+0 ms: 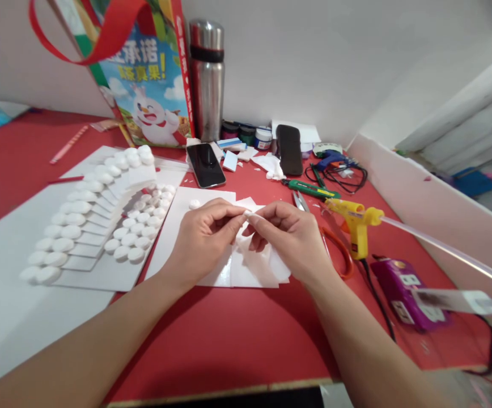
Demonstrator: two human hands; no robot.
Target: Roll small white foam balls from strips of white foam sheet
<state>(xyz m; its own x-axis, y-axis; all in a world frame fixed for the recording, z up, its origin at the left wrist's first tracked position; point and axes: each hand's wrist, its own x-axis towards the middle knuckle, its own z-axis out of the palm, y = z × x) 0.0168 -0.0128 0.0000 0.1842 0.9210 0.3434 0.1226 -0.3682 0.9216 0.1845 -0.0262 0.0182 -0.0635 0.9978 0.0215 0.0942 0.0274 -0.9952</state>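
Note:
My left hand (207, 235) and my right hand (292, 241) meet over the white sheets (252, 275) in the middle of the table. Between their thumbs and forefingers they pinch a small white piece (247, 213), mostly covered by the fingertips, so its kind cannot be made out. One loose white disc (194, 204) lies just beyond my left hand. To the left, several white discs (71, 231) line a stepped row of white card strips (90, 239), with more small discs (136, 228) grouped beside it on a white board (122, 277).
Close to my right hand are scissors (343, 260) with orange handles and a yellow glue gun (356, 224) with its cord. A purple box (407, 292) is farther right. Behind stand two phones (206, 164), a green cutter (314, 190), a steel flask (207, 85) and a printed bag (148, 73).

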